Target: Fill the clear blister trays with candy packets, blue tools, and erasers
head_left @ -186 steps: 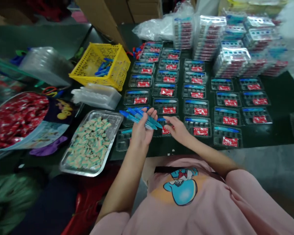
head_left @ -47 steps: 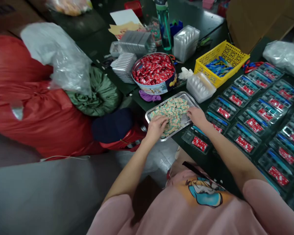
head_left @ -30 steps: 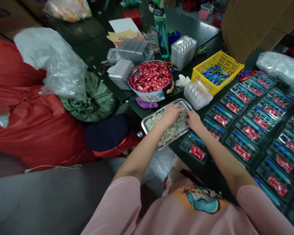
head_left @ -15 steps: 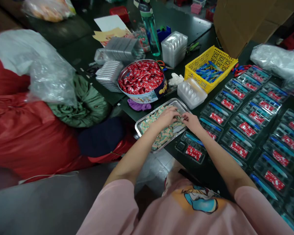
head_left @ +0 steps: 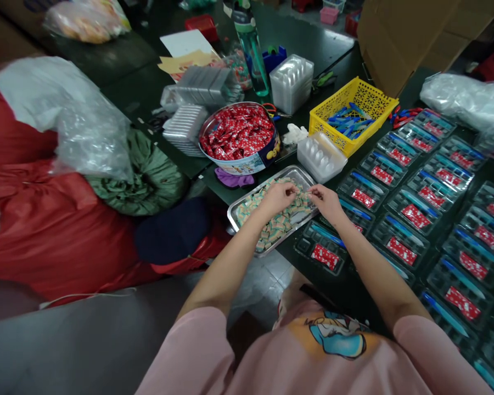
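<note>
A metal tray [head_left: 233, 218] filled with small green-and-tan pieces [head_left: 276, 226] lies at the table's near edge. Over the middle of the tray is my left hand [head_left: 280, 196], its fingers bent together in a pinch; what they hold, if anything, is too small to name. My right hand [head_left: 324, 200] is at the tray's right end, with thumb and fingertips pressed together, and any item between them cannot be made out. Beyond the tray stands a round tin [head_left: 247, 163] full of red packets [head_left: 241, 130]. Right of my right hand, clear packs [head_left: 364, 198] hold pens and red packets.
A yellow basket [head_left: 372, 127] of blue pens and a clear plastic tray stack [head_left: 321, 156] stand beyond my right hand. A green bottle [head_left: 252, 55] stands farther back. Red sacks [head_left: 45, 236] and a green bundle [head_left: 142, 175] are at left.
My left hand's fingers, earlier spread over the pieces, are now drawn together. My right hand has shifted slightly right, and its fingertips are raised a little from the pieces.
</note>
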Motion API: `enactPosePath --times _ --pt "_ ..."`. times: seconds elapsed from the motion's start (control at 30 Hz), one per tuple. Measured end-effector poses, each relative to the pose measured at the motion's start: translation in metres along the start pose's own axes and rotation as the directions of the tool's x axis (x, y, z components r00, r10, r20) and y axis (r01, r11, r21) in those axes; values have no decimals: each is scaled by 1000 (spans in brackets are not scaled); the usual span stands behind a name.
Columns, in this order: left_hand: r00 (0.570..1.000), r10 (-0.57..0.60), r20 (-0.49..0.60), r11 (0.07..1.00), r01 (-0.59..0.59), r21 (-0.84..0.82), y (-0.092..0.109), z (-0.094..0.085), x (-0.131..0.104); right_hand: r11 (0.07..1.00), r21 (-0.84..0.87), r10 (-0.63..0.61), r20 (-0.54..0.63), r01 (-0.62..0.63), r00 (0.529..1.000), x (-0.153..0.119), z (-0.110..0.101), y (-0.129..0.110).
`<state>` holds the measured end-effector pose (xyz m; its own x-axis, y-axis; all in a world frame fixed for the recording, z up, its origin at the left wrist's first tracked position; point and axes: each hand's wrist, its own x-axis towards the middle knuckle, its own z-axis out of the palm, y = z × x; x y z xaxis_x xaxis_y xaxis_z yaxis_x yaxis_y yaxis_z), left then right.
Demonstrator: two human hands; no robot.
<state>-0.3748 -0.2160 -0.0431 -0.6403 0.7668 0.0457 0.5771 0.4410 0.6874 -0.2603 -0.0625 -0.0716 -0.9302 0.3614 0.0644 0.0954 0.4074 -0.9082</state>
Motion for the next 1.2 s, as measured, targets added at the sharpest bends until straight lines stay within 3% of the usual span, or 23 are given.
enactPosePath --times 0.3,0.47,0.57,0.67,0.77,0.93,1.07,1.2 --pt "999 -53 2 969 51 -240 9 7 -9 981 193 14 -15 -10 1000 2 8 -5" --pt "995 -45 93 945 73 -320 10 9 -14 981 195 17 -1 -17 1000 0 12 -3" --pt "996 -47 73 950 67 -305 11 9 -15 985 169 27 17 -29 999 2 12 -1" --pt "996 -84 -33 974 75 -212 9 7 -15 997 76 -15 27 13 1000 10 5 4" --pt "985 -122 -118 982 103 -157 1 2 -14 989 -144 -11 24 14 1000 22 -4 12" --pt "979 -140 -150 983 119 -140 -13 -5 -18 848 -530 87 139 0 986 35 0 12" --pt "980 -133 -149 983 110 -150 -16 -5 -22 782 -622 166 170 -24 971 39 15 1" --pt "979 -144 -145 980 120 -161 -14 -5 -25 791 -610 205 194 -45 959 39 21 0"
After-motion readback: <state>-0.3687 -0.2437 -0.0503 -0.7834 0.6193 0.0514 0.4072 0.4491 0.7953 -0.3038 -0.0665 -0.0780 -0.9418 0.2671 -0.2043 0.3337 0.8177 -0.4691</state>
